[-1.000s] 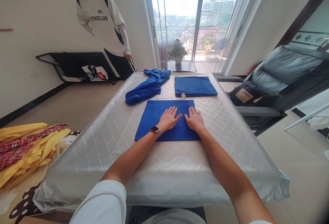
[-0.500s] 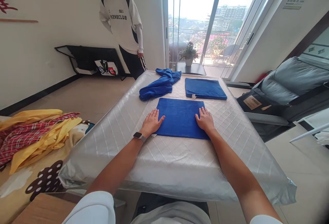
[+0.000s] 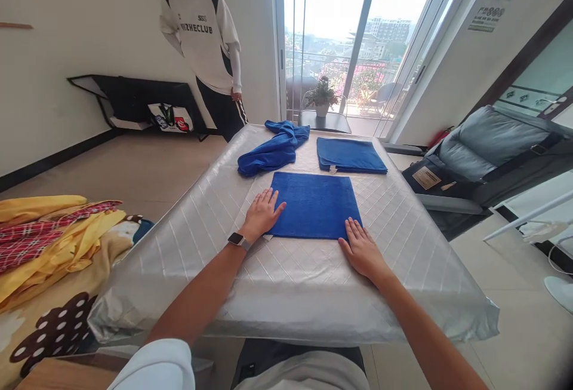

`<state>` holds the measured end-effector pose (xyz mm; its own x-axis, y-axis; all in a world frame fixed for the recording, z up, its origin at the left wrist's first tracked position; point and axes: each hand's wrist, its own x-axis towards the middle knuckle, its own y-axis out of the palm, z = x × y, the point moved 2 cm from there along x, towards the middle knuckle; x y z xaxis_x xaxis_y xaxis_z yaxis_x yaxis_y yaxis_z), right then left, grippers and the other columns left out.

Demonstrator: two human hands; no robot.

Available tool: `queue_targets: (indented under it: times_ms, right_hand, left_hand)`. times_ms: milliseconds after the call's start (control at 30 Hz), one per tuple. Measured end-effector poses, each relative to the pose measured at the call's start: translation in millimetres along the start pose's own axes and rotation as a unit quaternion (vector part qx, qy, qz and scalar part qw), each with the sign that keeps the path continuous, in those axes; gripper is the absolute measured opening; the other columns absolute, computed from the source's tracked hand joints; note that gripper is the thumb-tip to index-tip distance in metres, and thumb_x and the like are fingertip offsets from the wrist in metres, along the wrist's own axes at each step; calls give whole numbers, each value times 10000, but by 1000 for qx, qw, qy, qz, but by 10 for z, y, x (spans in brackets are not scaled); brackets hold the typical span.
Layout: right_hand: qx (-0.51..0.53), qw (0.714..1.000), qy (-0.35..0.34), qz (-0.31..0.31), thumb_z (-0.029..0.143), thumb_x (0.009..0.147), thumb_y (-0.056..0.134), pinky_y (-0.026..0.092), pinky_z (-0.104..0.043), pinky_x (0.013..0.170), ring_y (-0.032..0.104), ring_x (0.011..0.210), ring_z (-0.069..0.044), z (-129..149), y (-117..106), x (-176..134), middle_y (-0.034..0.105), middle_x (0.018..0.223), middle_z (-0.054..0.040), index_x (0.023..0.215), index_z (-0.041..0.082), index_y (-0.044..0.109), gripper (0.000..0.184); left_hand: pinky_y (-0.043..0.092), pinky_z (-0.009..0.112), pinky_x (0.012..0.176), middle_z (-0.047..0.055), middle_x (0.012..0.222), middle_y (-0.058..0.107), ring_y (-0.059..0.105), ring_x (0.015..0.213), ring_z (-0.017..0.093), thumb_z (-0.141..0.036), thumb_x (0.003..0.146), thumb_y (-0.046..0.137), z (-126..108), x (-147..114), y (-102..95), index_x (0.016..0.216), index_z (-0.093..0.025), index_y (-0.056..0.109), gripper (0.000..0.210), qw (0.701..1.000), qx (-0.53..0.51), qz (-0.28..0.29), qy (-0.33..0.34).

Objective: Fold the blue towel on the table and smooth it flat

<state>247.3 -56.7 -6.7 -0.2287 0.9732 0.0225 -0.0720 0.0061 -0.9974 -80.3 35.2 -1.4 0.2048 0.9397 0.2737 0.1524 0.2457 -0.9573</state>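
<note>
A blue towel (image 3: pixel 313 205), spread as a smooth rectangle, lies in front of me on the silver-covered table (image 3: pixel 304 294). My left hand (image 3: pixel 263 214) rests flat across its left edge, fingers stretched out. At the near right corner, my right hand (image 3: pixel 360 246) lies flat with its fingertips on the cloth and the palm over the table cover. Beyond, to the right, sits a neat stack of folded blue towels (image 3: pixel 351 155) with a white tag. A crumpled blue towel (image 3: pixel 275 150) lies at the far left of the table.
Past the table's far left corner stands a person (image 3: pixel 203 37). A grey armchair (image 3: pixel 474 151) with a dark bag is on the right. Yellow and red checked cloths (image 3: pixel 58 229) are heaped at the left. A potted plant (image 3: pixel 322 97) stands near the glass door.
My right hand has slid from the upper right edge of the towel down to its near right corner. My left hand stays on the left edge. The view has shifted slightly.
</note>
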Motion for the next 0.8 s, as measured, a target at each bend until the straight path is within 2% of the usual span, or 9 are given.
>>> queue_targets:
  times_ms: [67,167,233,300,400,567,700,800]
  right_hand:
    - [18,1000,5,12,483,1090,229,176,-437,1316,178,1610,-230,-12,40,-59,219,1731,-107,1661,89,289,697]
    - [35,999,8,15,478,1087,250,159,-433,1320,161,1612,-228,-23,37,-57,211,1733,-101,1665,104,286,690]
    - [45,999,5,10,466,1084,265,173,-440,1317,178,1609,-234,-28,19,-51,228,1728,-104,1663,115,302,678]
    - [53,999,0,5,447,1085,268,191,-444,1313,198,1605,-233,-36,8,-60,245,1723,-102,1660,127,317,660]
    - [57,998,-2,2,432,1088,262,199,-437,1310,205,1604,-230,-50,0,-87,254,1721,-99,1656,131,328,646]
    - [65,998,-2,2,435,1089,262,204,-431,1310,220,1601,-228,-40,-22,-101,265,1717,-96,1653,128,339,646]
    - [58,998,0,4,416,1084,275,219,-442,1307,228,1598,-239,-17,-28,-124,262,1713,-104,1644,104,350,646]
    - [48,999,-17,2,421,1078,299,248,-466,1298,258,1589,-250,-74,-47,-184,284,1703,-98,1639,139,377,633]
  left_hand:
    - [258,457,1295,181,1650,406,326,1563,292,-509,1094,300,-172,-37,-83,1550,-87,479,647,998,-30,-10,62]
    - [224,436,1311,108,1686,361,262,1589,232,-508,1101,311,-539,-154,-150,1578,-178,452,597,977,-79,1,198]
    - [203,428,1316,76,1706,319,229,1598,210,-542,1098,316,-762,-245,-132,1608,-230,403,605,959,-97,29,263]
    - [188,420,1315,54,1713,294,215,1600,200,-573,1093,313,-895,-310,-79,1631,-267,355,621,949,-102,69,292]
    - [152,410,1315,34,1715,281,194,1603,189,-583,1098,267,-896,-348,-13,1651,-282,300,631,946,-95,120,287]
    - [117,399,1315,24,1730,219,151,1612,191,-596,1098,212,-640,-439,-59,1670,-274,236,657,955,-88,158,235]
    - [146,401,1314,55,1732,191,171,1609,212,-621,1085,246,-482,-660,-189,1673,-216,225,715,956,-85,195,200]
    - [258,395,1287,58,1710,279,294,1576,235,-648,1068,295,-406,-796,-404,1644,-231,331,712,951,-103,222,187]
